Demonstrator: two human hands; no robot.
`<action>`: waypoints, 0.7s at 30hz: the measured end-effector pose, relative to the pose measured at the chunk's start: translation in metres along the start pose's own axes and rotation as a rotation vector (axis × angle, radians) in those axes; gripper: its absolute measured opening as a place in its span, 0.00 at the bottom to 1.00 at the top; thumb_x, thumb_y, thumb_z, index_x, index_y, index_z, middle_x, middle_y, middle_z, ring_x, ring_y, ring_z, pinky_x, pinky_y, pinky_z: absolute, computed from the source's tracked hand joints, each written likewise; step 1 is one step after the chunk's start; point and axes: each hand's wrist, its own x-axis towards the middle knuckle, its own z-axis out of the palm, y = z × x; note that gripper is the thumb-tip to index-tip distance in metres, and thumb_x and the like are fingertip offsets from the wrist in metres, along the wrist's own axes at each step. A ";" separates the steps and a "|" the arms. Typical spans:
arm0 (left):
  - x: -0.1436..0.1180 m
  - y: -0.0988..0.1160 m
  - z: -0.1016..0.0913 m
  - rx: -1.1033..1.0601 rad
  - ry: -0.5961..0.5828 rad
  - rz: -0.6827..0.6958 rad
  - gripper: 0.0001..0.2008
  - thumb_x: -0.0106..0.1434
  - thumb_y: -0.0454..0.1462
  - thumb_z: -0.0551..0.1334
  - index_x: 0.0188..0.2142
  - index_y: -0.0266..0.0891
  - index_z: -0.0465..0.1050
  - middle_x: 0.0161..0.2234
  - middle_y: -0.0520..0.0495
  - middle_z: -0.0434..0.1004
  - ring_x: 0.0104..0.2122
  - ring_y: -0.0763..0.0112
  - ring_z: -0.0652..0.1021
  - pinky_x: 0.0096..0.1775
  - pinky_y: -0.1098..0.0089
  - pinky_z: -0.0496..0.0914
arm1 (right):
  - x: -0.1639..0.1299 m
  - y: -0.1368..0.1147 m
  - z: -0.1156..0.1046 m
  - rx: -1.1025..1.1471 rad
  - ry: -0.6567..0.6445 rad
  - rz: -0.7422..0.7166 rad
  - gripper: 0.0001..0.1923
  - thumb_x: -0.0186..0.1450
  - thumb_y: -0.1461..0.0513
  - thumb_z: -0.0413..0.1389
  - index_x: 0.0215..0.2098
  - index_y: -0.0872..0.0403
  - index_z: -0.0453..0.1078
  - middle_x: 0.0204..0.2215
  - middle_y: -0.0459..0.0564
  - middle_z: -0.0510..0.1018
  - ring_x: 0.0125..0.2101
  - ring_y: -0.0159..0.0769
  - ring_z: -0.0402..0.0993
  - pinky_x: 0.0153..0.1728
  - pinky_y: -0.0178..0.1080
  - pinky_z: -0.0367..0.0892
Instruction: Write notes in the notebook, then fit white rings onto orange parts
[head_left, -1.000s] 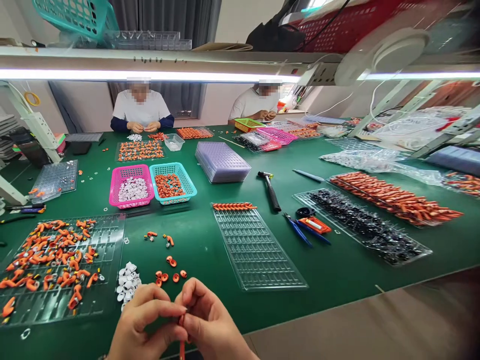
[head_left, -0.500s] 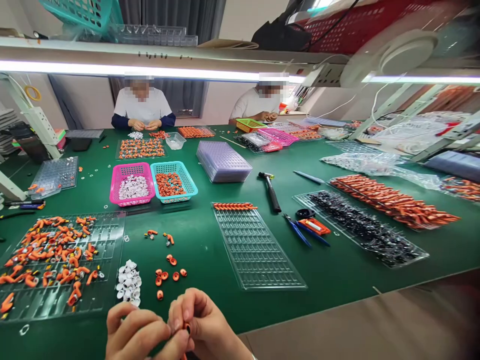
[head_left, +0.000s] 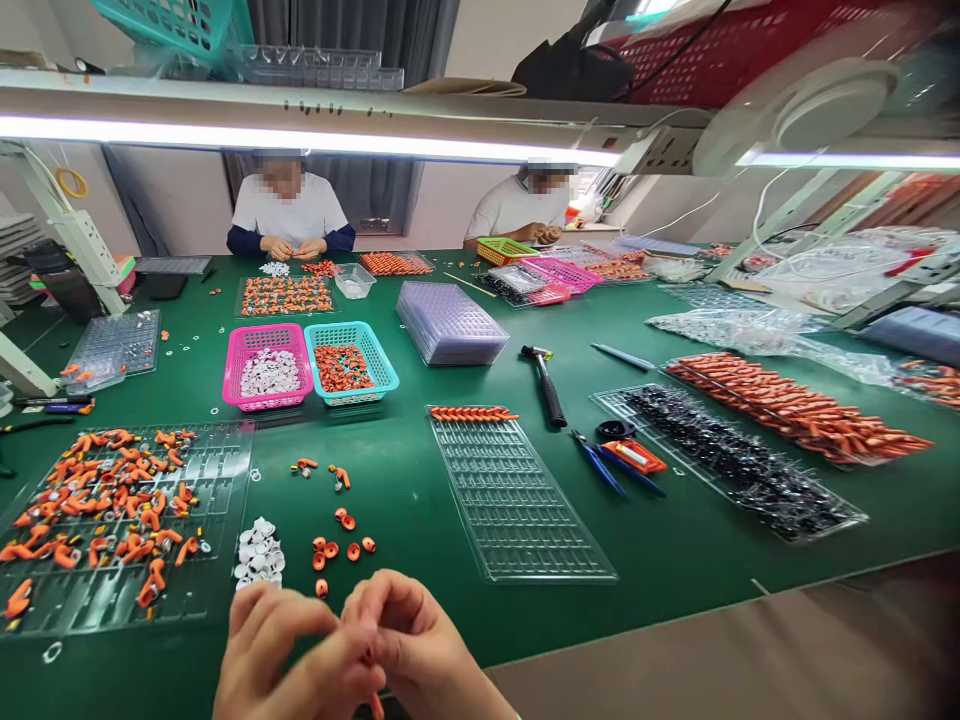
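My left hand (head_left: 289, 650) and my right hand (head_left: 420, 640) meet at the bottom of the view, fingers closed together. Between them is a small orange part (head_left: 376, 706); its lower end pokes out under the left fingers, and the fingers hide most of it. Just beyond the hands lie several small orange caps (head_left: 353, 551) and a heap of white caps (head_left: 259, 555). Two orange curved pieces with metal ends (head_left: 341, 477) rest farther out. On the left, a clear tray (head_left: 217, 465) carries many such curved orange pieces.
A clear tray (head_left: 525, 510) holds one row of orange parts. Around it are a hammer (head_left: 546, 388), blue-handled pliers (head_left: 604, 468), and trays of black parts (head_left: 720, 445) and orange parts (head_left: 795, 405). Pink (head_left: 231, 365) and blue (head_left: 391, 372) baskets stand behind. Two people sit opposite.
My fingers have drawn closer over the orange part; its dark opening, plain before, is now mostly covered. The view has shifted slightly. The things on the table lie as before.
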 end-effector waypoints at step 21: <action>-0.003 -0.022 0.005 -0.520 -0.070 -0.727 0.07 0.62 0.39 0.67 0.40 0.46 0.78 0.30 0.52 0.81 0.30 0.70 0.80 0.35 0.74 0.76 | -0.007 -0.005 -0.004 -0.307 0.063 -0.140 0.19 0.51 0.65 0.72 0.37 0.52 0.70 0.30 0.43 0.79 0.30 0.28 0.75 0.33 0.30 0.71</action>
